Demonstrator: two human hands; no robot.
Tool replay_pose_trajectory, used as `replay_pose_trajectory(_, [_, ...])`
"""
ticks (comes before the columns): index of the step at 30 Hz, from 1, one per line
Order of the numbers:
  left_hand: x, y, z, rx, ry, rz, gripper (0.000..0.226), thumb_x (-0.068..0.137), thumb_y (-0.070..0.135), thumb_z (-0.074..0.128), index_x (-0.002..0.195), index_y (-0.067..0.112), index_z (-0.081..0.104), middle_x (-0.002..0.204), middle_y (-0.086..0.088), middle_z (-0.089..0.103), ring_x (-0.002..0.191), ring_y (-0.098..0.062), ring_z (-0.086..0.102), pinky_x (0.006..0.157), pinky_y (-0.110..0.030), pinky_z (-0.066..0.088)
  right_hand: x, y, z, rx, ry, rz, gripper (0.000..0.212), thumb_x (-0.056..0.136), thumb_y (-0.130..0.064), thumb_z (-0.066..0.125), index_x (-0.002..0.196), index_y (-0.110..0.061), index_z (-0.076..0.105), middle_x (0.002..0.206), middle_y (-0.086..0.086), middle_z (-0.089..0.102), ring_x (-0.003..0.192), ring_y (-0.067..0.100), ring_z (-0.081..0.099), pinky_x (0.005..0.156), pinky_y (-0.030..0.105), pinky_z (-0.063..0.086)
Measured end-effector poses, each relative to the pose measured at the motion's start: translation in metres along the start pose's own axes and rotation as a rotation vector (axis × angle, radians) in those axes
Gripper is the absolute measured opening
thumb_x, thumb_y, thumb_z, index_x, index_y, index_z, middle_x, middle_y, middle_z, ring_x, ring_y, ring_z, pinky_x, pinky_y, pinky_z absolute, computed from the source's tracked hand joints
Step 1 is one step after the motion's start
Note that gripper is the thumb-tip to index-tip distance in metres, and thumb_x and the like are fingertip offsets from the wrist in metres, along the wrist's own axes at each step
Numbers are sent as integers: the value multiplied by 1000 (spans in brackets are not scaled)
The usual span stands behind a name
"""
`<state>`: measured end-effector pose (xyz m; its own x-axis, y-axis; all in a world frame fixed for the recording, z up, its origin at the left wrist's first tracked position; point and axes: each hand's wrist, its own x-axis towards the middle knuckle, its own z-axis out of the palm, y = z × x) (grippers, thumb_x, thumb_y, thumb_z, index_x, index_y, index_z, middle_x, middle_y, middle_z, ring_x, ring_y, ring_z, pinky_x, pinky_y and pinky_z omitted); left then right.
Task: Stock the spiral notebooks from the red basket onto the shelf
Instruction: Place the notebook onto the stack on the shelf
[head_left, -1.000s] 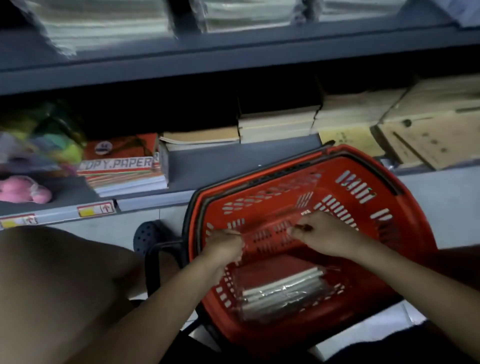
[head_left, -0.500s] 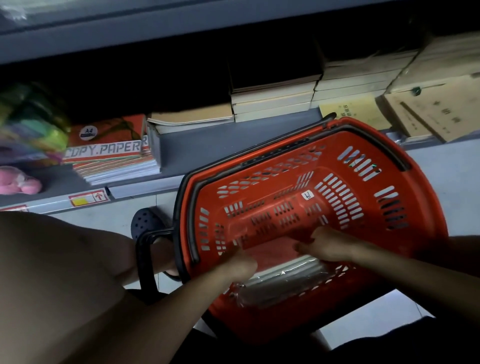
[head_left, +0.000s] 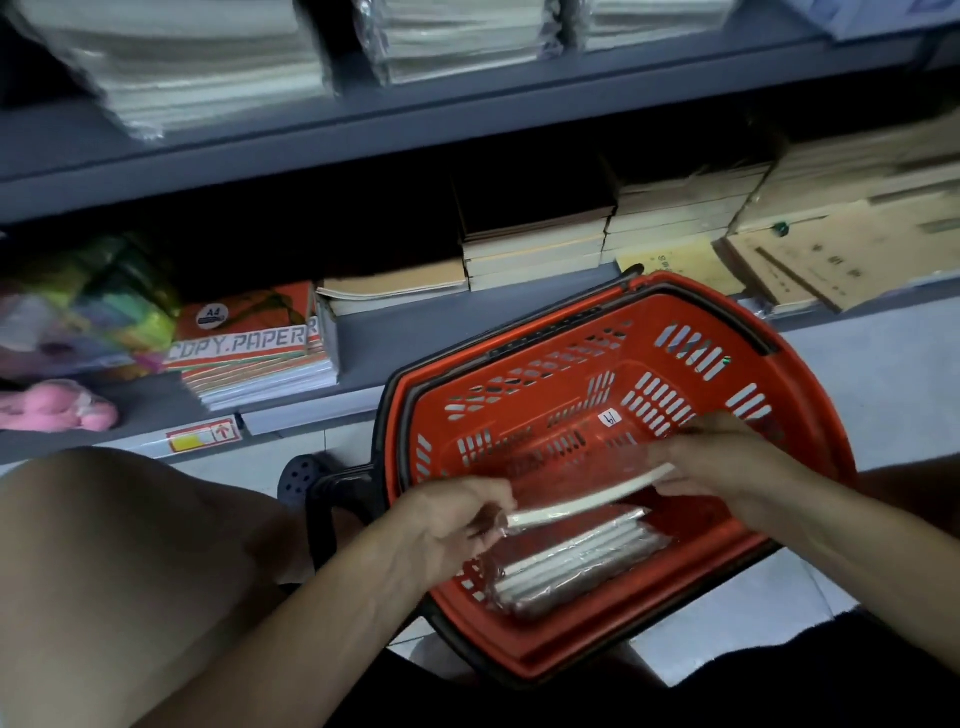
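Both hands' grip, left hand (head_left: 457, 525) and right hand (head_left: 727, 462), on wrapped notebook (head_left: 587, 501) above red basket (head_left: 810, 415); "COPY.PAPER" pack (head_left: 249, 343) nearby

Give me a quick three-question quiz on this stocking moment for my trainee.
1. True or false: both hands hold one wrapped notebook above the basket.
2. What remains in the basket? A) more wrapped notebooks B) nothing C) copy paper
3. Fill in: the orange pack on the shelf reads COPY ____.

Key: 1 true; 2 A; 3 PAPER
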<state>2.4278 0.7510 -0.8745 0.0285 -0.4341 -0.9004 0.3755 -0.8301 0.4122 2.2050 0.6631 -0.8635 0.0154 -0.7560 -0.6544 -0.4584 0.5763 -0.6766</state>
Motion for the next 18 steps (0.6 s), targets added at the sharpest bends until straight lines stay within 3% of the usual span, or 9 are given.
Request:
replay_pose_trajectory(3, [-21,4,-3,-140,-82,44,43,73,-12,66,113,2,71,100,-10,62,71,-14,52,54,-22,45,-30,-17,-17,258,21,-18,21,85,11,65,106,11,65,99,23,73,88,30,71,72,39,59])
replay_pose_trajectory(5, [-35,6,-3,-207,-168,93,45,75,-10,63,118,4,70,101,-9,58,70,-13,49,58,-23,42,-49,-19,-25,353,46,-55,22,86,7,65,105,18,62,107,31,70,97,34,71,79,40,57])
replay_pose_trajectory(8, [-58,13,-7,-239,-289,195,23,80,-4,59,99,6,66,99,-13,59,78,-18,53,62,-24,46,-79,-26,-28,492,55,-129,17,86,2,69,101,2,62,111,35,66,102,37,71,84,40,56])
replay_pose_trajectory(11, [-72,19,-17,-249,-384,232,36,81,2,59,117,-2,64,117,-19,66,100,-26,57,64,-27,57,-107,-41,-27,590,19,-221,17,85,0,70,90,-11,59,91,23,70,77,33,74,73,39,55])
replay_pose_trajectory(14, [-82,14,-23,-229,-422,276,54,82,7,58,135,-3,55,114,-19,63,88,-25,60,57,-28,58,-127,-53,-25,632,-60,-239,20,84,-7,72,96,-18,59,94,18,71,67,34,71,64,43,56])
replay_pose_trajectory(18, [-102,9,-37,-231,-596,456,42,94,13,55,136,18,61,122,-13,56,75,-18,60,49,-25,57,-143,-64,-21,628,-105,-353,28,87,-4,65,110,-20,66,101,10,78,84,37,73,67,40,55])
